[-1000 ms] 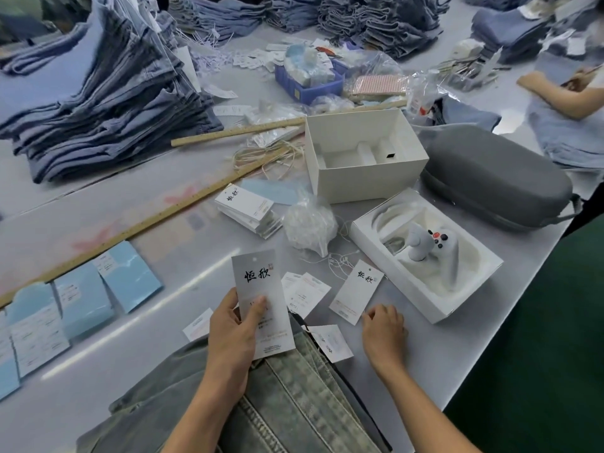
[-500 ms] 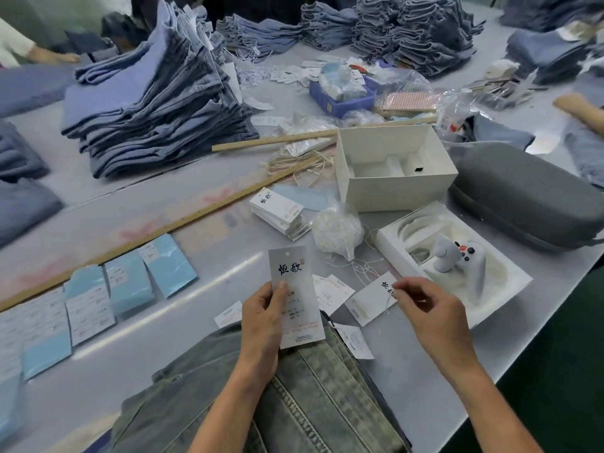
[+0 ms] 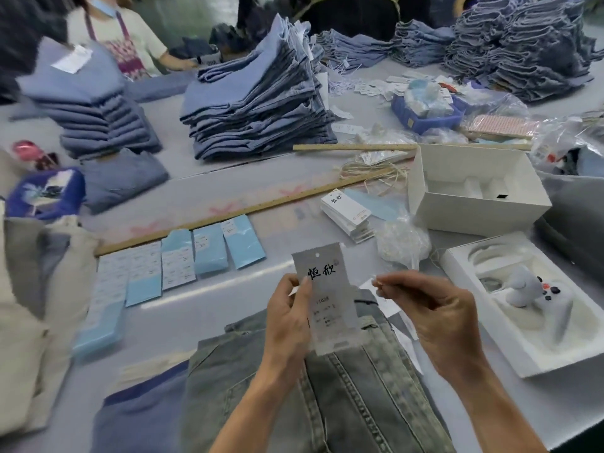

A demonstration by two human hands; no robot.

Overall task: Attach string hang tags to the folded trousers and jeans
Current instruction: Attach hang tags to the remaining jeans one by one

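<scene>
My left hand (image 3: 289,318) holds a white hang tag (image 3: 328,297) upright by its left edge, thumb across the black lettering; the tag has a punched hole near its top. My right hand (image 3: 431,317) is raised just right of the tag, with its fingertips pinched on something thin that looks like a string. Grey-washed folded jeans (image 3: 343,397) lie beneath both hands at the table's near edge. A stack of more white hang tags (image 3: 348,210) sits further back, beside a clear bag of strings (image 3: 402,243).
Tall piles of folded blue jeans (image 3: 258,103) fill the back of the table. Light blue cards (image 3: 199,253) lie in a row on the left along a wooden ruler (image 3: 248,207). Two open white boxes (image 3: 474,188) stand right. A person works at the far left.
My right hand rose from the table and came in beside the tag, fingertips pinched together. My left hand lifted the tag off the jeans. The view swung left.
</scene>
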